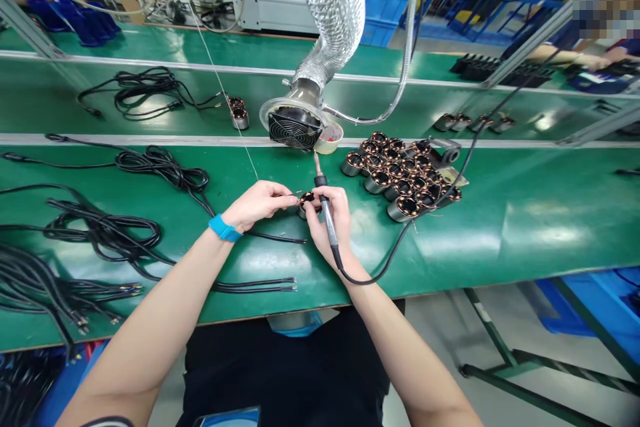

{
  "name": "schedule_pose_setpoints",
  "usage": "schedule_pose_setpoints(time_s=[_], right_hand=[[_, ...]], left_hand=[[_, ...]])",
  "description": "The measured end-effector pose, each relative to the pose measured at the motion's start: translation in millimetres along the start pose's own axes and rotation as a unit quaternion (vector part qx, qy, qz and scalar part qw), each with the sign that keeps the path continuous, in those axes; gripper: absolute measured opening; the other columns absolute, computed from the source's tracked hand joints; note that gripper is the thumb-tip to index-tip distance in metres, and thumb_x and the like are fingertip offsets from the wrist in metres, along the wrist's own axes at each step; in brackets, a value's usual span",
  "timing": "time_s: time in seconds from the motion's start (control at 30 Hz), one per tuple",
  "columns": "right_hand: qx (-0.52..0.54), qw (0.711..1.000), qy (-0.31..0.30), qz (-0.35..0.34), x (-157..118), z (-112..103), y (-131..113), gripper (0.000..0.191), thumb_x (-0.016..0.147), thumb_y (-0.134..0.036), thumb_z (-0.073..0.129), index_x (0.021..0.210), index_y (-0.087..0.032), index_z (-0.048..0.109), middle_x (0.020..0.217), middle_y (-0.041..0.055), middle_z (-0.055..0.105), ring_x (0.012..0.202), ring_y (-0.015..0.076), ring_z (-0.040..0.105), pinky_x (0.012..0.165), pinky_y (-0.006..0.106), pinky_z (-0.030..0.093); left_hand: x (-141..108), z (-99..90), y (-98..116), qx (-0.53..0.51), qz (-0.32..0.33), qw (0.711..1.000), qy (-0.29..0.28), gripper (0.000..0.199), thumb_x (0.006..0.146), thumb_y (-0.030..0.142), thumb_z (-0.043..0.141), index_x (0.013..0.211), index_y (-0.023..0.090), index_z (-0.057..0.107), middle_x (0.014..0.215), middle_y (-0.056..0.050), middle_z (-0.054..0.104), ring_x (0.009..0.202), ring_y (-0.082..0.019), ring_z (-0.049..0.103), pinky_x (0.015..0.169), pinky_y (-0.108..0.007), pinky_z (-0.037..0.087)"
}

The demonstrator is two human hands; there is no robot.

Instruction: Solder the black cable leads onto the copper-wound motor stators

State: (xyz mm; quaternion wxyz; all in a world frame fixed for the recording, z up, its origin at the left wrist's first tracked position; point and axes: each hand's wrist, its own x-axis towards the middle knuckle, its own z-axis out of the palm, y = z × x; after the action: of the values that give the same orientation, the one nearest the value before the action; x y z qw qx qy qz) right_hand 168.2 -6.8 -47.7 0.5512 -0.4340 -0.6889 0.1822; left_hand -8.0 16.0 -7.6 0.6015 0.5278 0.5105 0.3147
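A motor stator [303, 211] with copper windings stands on the green bench between my hands. My left hand [263, 203], with a blue wristband, is closed in a pinch at its left side. A thin wire [296, 193] runs from those fingertips to the stator's top; I cannot tell whether it is solder or a lead. My right hand [334, 217] grips a soldering iron [327, 217], its tip pointing up and away from the stator. Thumb and fingers of that hand also touch the stator's right side, partly hiding it.
Several stators [395, 177] stand grouped at right beside a metal iron stand [450, 152]. Black cables [100, 227] lie at left. A fume extractor [295, 128] hangs ahead, near a tape roll [330, 139]. Thin strand [215, 70] slants down from above. Other people's hands show across the bench.
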Motion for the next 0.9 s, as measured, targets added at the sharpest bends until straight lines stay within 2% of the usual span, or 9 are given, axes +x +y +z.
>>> schedule_pose_setpoints(time_s=[0.17,0.3,0.4,0.5,0.63,0.8,0.9], right_hand=[[-0.02,0.999,0.006,-0.027,3.2,-3.0,-2.3,0.02,0.088,-0.016,0.06,0.106,-0.023,0.057,0.098,0.0023,0.056,0.082,0.0148,0.06,0.078,0.031,0.052],[-0.068,0.996,0.024,-0.055,7.8,-6.6,-1.6,0.019,0.087,-0.028,0.065,0.105,-0.025,0.06,0.092,0.004,0.06,0.079,0.0202,0.06,0.073,0.036,0.051],[-0.097,0.991,0.049,-0.077,16.8,-0.3,6.6,0.024,0.083,-0.038,0.066,0.104,-0.026,0.062,0.086,0.0053,0.062,0.077,0.0256,0.061,0.074,0.042,0.051],[-0.094,0.991,0.054,-0.079,23.9,3.9,7.1,0.029,0.082,-0.048,0.063,0.103,-0.028,0.062,0.081,0.007,0.063,0.078,0.0306,0.063,0.077,0.048,0.051],[-0.104,0.99,0.053,-0.076,26.5,3.3,5.4,0.032,0.081,-0.055,0.059,0.095,-0.027,0.062,0.08,0.0092,0.064,0.078,0.0336,0.062,0.077,0.052,0.051],[-0.104,0.99,0.059,-0.075,20.8,2.9,14.0,0.027,0.081,-0.045,0.066,0.101,-0.027,0.062,0.084,0.0068,0.063,0.076,0.0282,0.064,0.074,0.045,0.053],[-0.083,0.993,0.044,-0.074,14.2,0.1,12.2,0.021,0.084,-0.033,0.066,0.103,-0.024,0.061,0.091,0.0051,0.061,0.077,0.0218,0.063,0.073,0.039,0.054]], left_hand=[[3.3,1.0,-5.5,-0.008,0.012,0.999,0.029,0.034,0.065,0.041,0.079,0.081,0.012,0.072,0.055,0.006,0.045,0.046,-0.005,0.028,0.043,-0.021,0.014],[2.7,1.1,-4.2,-0.006,0.029,1.0,0.01,0.048,0.061,0.053,0.08,0.084,0.011,0.075,0.063,0.003,0.053,0.05,-0.006,0.032,0.044,-0.023,0.019],[9.1,-7.8,-5.1,-0.001,0.048,0.999,-0.006,0.062,0.055,0.066,0.081,0.083,0.012,0.077,0.061,0.003,0.05,0.052,-0.007,0.033,0.046,-0.024,0.02],[12.4,-12.5,-6.1,0.022,0.05,0.998,-0.017,0.069,0.056,0.075,0.075,0.087,0.014,0.079,0.054,0.005,0.041,0.051,-0.008,0.025,0.046,-0.027,0.016],[13.8,-8.8,-7.4,0.042,0.048,0.998,0.001,0.062,0.061,0.076,0.071,0.08,0.017,0.08,0.052,0.003,0.045,0.05,-0.009,0.024,0.048,-0.03,0.014],[12.8,-4.6,-7.8,0.031,0.059,0.998,0.007,0.062,0.053,0.072,0.078,0.077,0.015,0.076,0.052,0.005,0.043,0.049,-0.008,0.028,0.047,-0.028,0.015],[8.5,-0.5,-5.4,0.018,0.07,0.997,0.019,0.056,0.056,0.065,0.079,0.077,0.013,0.072,0.057,0.004,0.048,0.049,-0.008,0.032,0.046,-0.025,0.018]])
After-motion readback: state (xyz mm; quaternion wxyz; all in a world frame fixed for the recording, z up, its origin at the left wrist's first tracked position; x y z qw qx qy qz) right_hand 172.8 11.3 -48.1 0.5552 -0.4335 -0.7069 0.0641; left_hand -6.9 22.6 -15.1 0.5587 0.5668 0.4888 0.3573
